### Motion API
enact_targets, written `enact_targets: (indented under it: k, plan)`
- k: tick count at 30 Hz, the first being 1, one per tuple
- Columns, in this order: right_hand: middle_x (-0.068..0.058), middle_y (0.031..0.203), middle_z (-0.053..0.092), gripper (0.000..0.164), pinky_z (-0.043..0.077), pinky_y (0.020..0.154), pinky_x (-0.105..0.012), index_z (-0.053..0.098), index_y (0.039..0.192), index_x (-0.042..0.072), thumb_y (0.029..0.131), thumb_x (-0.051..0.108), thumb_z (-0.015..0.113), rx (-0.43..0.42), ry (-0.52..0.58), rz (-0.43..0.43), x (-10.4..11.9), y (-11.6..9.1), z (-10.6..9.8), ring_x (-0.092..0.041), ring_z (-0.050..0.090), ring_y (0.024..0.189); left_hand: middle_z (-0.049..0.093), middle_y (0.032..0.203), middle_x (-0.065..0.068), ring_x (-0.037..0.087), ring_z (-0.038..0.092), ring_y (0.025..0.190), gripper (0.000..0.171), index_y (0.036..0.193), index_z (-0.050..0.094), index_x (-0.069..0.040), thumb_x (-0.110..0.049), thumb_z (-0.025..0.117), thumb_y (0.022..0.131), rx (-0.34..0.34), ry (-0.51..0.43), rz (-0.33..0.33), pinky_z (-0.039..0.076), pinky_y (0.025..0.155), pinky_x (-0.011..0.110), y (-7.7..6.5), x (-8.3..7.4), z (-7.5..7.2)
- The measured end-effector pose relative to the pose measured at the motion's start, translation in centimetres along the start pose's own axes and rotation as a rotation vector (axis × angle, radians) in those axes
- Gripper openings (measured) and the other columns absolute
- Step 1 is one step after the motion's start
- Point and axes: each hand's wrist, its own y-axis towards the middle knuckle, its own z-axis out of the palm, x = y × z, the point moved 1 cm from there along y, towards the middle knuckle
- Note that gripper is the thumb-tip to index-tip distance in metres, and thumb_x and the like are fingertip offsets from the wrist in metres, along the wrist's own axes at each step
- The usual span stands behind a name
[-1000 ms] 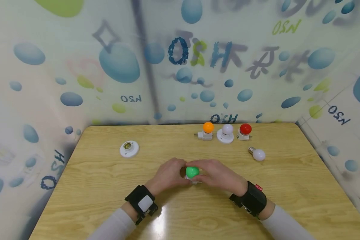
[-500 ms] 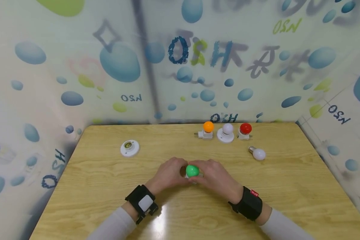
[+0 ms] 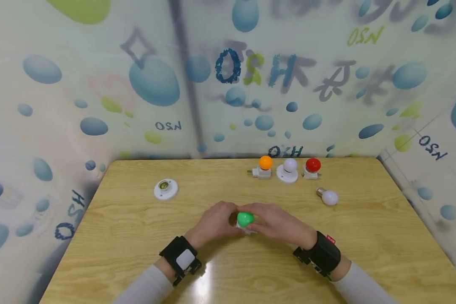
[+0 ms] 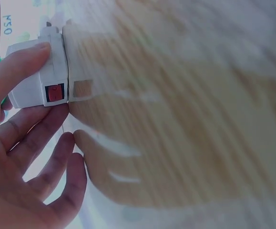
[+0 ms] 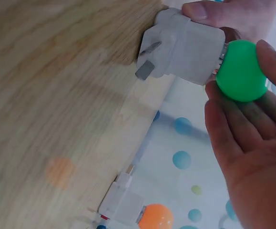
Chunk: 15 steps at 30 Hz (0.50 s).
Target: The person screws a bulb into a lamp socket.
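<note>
In the middle of the table, my left hand point(image 3: 215, 223) grips a white plug-in lamp socket point(image 4: 31, 90) between thumb and fingers. A red rocker switch point(image 4: 55, 93) shows on its side in the left wrist view. Flat metal prongs point(image 5: 146, 70) stick out of it in the right wrist view. My right hand point(image 3: 277, 222) holds a green light bulb point(image 5: 242, 71) by thumb and fingertips. The bulb sits in the socket's mouth, with a little of its metal thread point(image 5: 219, 63) showing between them.
At the back right stand an orange bulb point(image 3: 265, 162) in a plug-in socket, a white bulb point(image 3: 290, 165) in a round base and a red bulb point(image 3: 313, 165) in a plug-in socket. A loose white bulb point(image 3: 329, 197) lies nearer. A round lamp base point(image 3: 166, 192) without a bulb sits at left.
My right wrist swung in towards my body half a second ago and is back out now, fingers still around the green bulb. The left hand keeps its grip on the socket in place.
</note>
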Motion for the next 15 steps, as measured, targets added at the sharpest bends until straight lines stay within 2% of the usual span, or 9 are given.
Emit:
enact_targets:
  k: [4,10,15]
  plan:
    - [0.003,0.126,0.062,0.046,0.048,0.089,-0.025,0.059,0.131,0.010,0.090,0.029,0.066,-0.031,-0.051,-0.032,0.10,0.07,0.00,-0.004,0.057,0.109,0.058,0.081,-0.013,0.010,0.052,0.076,0.048,0.105,0.070,-0.019,-0.044,0.081,0.066,0.004,0.008,-0.006,0.045,0.059,0.025,0.13,-0.11,-0.10]
    - [0.002,0.123,0.064,0.047,0.049,0.087,-0.023,0.061,0.129,0.009,0.088,0.030,0.069,-0.082,-0.099,-0.054,0.34,0.14,0.28,-0.004,0.059,0.107,0.060,0.087,-0.015,0.008,0.053,0.082,0.047,0.105,0.070,-0.021,-0.046,0.080,0.067,0.012,0.018,0.001,0.045,0.066,0.026,0.22,-0.07,-0.19]
    - [0.001,0.119,0.066,0.049,0.050,0.082,-0.021,0.063,0.127,0.010,0.085,0.033,0.071,-0.118,-0.151,-0.040,0.26,0.05,0.65,-0.004,0.061,0.104,0.057,0.075,-0.013,0.008,0.052,0.071,0.040,0.098,0.070,-0.021,-0.048,0.079,0.069,0.004,0.015,0.019,0.044,0.058,0.024,0.30,-0.05,0.03]
